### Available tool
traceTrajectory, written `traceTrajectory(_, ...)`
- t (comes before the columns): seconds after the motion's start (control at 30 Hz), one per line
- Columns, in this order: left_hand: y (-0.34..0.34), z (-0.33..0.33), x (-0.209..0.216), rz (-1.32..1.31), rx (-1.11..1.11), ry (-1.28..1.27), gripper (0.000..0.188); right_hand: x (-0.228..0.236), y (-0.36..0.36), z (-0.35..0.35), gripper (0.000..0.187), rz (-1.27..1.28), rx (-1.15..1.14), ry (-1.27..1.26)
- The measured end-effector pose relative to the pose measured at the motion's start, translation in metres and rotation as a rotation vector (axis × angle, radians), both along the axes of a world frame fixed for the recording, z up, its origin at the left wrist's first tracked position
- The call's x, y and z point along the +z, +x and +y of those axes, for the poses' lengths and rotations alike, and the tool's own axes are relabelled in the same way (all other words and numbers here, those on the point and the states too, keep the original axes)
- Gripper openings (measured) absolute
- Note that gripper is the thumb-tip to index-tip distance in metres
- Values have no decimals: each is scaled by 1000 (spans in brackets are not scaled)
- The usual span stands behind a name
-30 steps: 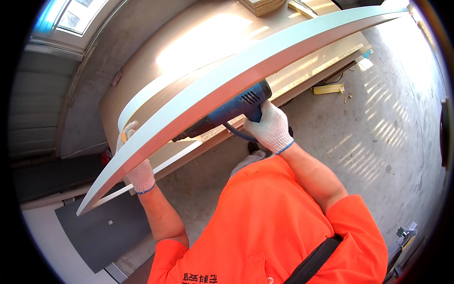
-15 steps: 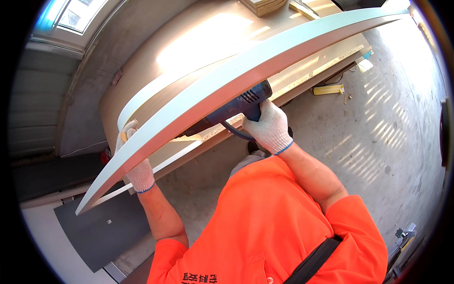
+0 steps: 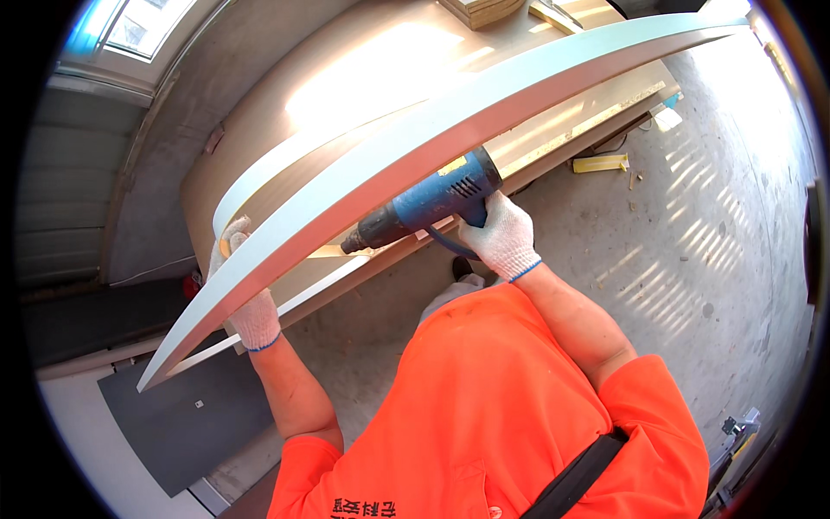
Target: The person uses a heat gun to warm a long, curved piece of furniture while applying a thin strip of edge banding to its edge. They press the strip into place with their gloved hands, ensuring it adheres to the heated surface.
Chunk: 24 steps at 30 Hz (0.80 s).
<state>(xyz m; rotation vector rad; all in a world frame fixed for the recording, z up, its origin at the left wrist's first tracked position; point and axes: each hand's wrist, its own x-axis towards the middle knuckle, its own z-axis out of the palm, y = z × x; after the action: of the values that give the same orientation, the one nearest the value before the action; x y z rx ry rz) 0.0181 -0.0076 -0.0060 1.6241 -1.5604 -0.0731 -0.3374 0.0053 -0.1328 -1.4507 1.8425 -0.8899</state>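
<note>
A heat gun (image 3: 437, 201) with a blue body and dark nozzle is gripped at its handle by my gloved right hand (image 3: 501, 235). Its nozzle points left, beneath a long curved board (image 3: 380, 177) with a pale blue-white face and a pinkish-brown edge. My gloved left hand (image 3: 256, 322) is at the board's left part, which covers the middle of the hand. Its fingertips show beyond the board, closed around the bent end of a thin white strip (image 3: 281, 164). That strip arcs back to the right behind the board.
Under the board lies a brown worktable (image 3: 207, 190). Wood pieces (image 3: 484, 10) are stacked at its far edge. A yellow piece (image 3: 600, 163) and scraps lie on the grey floor to the right. A dark grey panel (image 3: 186, 432) is at lower left, and a window (image 3: 143, 30) at upper left.
The heat gun and my right hand have shifted slightly right and toward me, so more of the gun's body and nozzle shows below the board. My left hand has barely moved.
</note>
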Motion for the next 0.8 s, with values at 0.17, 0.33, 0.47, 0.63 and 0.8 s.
traceTrajectory(0.17,2,-9,2,27,4,12,26,-20,-2,-2,41,78,7,3)
traceTrajectory(0.33,-13,-9,13,142,-9,54,26,-44,-5,2,38,131,6,-3)
traceTrajectory(0.47,-6,-8,10,107,-1,82,26,-58,-9,6,38,166,27,3)
traceTrajectory(0.63,-10,-7,13,145,-10,79,26,-72,-9,14,41,182,19,21)
traceTrajectory(0.8,-15,-3,14,93,0,63,26,-73,-8,27,45,129,1,47)
